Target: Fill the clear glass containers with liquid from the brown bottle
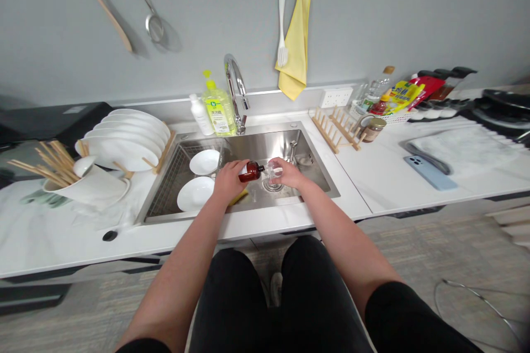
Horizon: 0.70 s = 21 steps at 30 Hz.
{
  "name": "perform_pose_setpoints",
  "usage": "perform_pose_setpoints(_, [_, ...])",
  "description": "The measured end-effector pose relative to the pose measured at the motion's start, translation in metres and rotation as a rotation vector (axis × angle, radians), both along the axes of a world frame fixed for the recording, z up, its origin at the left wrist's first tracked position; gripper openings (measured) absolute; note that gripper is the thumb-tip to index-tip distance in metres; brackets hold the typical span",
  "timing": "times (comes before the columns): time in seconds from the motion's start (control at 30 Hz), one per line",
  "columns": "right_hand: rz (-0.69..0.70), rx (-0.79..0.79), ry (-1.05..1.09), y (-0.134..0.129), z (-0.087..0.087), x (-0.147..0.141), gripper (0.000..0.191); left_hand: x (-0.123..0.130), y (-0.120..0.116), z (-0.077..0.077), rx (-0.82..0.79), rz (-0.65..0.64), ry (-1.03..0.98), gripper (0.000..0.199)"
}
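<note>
While held above the steel sink [269, 146], an amber bottle [249, 172] aims its neck at a small glass [272, 172]

The left hand [227, 180] is closed around the bottle's lower end, with its fingers wrapped over the top. The bottle lies almost level, its long axis running left to right across the sink. Its dark cap sits at the right end, slightly raised and just short of the clear glass. The right hand [286, 172] grips the glass, whose exact tilt is hard to tell. Both hands hover near the drain [272, 187], and a yellow sponge [239, 197] lies just below the left hand. Two white bowls [204, 161] sit to the left in the sink, beside a wire rack [165, 182]. Behind the sink rise a chrome faucet [236, 88] and a green bottle of dish soap [218, 110]. White plates [124, 140] stand in a wooden rack on the worktop [356, 176] to the left.
</note>
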State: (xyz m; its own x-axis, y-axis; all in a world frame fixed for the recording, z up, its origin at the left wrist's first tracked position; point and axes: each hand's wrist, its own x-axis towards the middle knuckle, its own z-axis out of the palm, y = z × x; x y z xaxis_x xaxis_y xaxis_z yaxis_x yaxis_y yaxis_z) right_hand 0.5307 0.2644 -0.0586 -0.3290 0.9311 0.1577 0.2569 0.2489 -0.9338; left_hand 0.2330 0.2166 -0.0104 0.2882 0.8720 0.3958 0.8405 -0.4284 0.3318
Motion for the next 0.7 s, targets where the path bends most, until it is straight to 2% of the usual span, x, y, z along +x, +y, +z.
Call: perform_pose_setpoints(0.7, [0.005, -0.026, 0.024, -0.0021, 0.004, -0.0008, 0.078, 0.0, 0.0024, -0.0023, 0.009, 0.01, 0.016, 0.077])
